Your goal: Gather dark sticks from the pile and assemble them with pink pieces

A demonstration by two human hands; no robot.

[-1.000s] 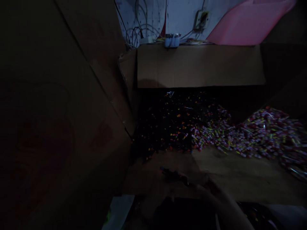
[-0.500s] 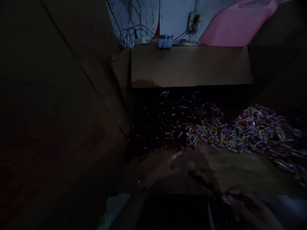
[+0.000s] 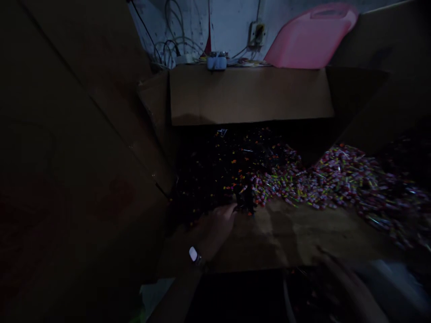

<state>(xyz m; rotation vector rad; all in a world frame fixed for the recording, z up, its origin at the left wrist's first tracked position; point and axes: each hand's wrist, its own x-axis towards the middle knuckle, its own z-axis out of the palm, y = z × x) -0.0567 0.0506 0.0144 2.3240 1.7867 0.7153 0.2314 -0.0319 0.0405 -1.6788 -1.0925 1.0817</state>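
Cardboard walls (image 3: 251,94) around candy heap (image 3: 323,179)

You see a very dim scene: light reaches only the far wall (image 3: 229,27) and cardboard flap (image 3: 249,94); the left side is near black, your right hand (image 3: 350,287) motion-blurred (edges smeared).

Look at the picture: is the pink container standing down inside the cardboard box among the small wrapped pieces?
No, the pink container leans against the wall behind the cardboard box.
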